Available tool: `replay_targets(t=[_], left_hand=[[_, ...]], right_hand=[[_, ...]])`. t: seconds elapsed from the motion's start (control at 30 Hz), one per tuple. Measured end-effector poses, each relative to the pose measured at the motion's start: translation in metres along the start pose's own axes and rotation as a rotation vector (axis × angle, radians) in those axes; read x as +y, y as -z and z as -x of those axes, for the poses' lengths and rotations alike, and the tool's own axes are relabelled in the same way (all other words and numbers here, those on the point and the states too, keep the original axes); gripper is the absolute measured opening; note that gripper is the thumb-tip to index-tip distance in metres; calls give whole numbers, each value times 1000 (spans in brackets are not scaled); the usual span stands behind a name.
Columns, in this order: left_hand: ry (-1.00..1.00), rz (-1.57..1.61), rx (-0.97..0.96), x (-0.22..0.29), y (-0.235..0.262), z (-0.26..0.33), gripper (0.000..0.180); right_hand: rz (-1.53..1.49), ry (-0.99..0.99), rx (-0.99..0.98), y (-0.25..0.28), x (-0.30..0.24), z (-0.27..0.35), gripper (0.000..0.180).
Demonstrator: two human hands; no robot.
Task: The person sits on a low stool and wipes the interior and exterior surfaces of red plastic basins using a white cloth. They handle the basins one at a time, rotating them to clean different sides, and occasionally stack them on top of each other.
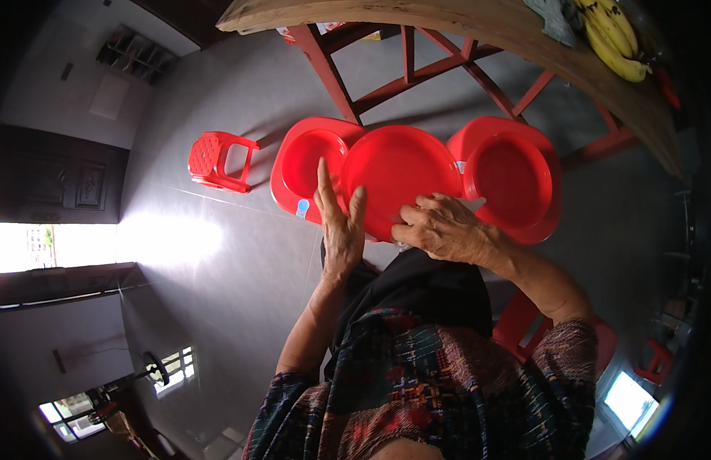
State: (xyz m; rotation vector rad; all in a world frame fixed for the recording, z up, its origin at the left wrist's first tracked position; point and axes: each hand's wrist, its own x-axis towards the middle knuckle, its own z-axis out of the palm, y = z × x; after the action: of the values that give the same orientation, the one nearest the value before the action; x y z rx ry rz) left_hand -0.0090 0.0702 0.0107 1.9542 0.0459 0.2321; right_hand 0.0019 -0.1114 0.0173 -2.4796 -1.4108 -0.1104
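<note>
In front of me sits a round red basin, shallow and plain inside. My left hand is at its left rim with fingers stretched and the thumb apart, holding nothing. At the near right rim, my right hand is closed, its fingers curled round a thin whitish cloth or tissue, most of it hidden under the palm. On the left side stands another red plastic piece with a round hollow and a small blue label. A similar red one with a round hollow stands on the right.
A small red plastic stool stands on the grey floor at the left. Beyond the basins is a wooden table on red legs, with bananas on top. A red chair is beside me at the right.
</note>
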Motion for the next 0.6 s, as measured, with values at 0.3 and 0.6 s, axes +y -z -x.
replay_targets(t=[0.3,0.6], left_hand=[[-398,-580,-610,2,23,15,32],[271,522,-336,-11,1,17,28]], right_hand=[[-277,-6,20,27,14,-8,16],[-686,-494,854,50,7,-10,36]])
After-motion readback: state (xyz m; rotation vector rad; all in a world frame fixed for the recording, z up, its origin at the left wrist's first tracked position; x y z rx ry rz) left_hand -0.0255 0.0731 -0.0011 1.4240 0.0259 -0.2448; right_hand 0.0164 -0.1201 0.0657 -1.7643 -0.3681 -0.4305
